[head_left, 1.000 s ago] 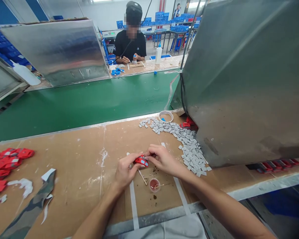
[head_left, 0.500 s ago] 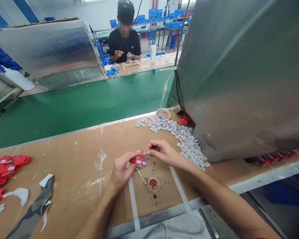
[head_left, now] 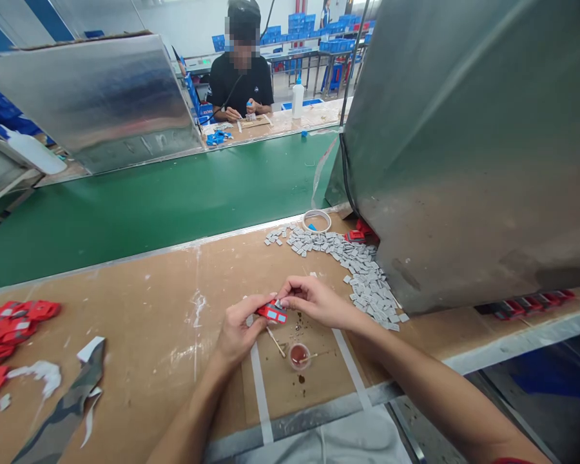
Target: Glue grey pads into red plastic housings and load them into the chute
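Observation:
A small red toy vehicle body [head_left: 274, 314] with pale blue windows is held in my left hand [head_left: 239, 325], between thumb and fingers. My right hand [head_left: 307, 298] is closed in a pinch at the top of the toy, on a small grey tile [head_left: 278, 303] that is partly hidden by the fingertips. Below both hands, a little clear cup [head_left: 299, 356] of reddish-brown liquid stands on the cardboard with a thin stick in it. Beside the cup lies a cotton swab [head_left: 276, 342].
Many grey tiles [head_left: 367, 283] lie spread at the right, near a tape roll [head_left: 316, 222] and a large metal panel [head_left: 473, 161]. Red toy parts [head_left: 9, 328] and a camouflage strip [head_left: 62, 406] lie left. Beyond the green belt [head_left: 140, 200] sits another person [head_left: 241, 80].
My right hand has moved slightly left and down, bringing the grey tile against the red toy. Across the belt, the other person's hand has lowered to the bench.

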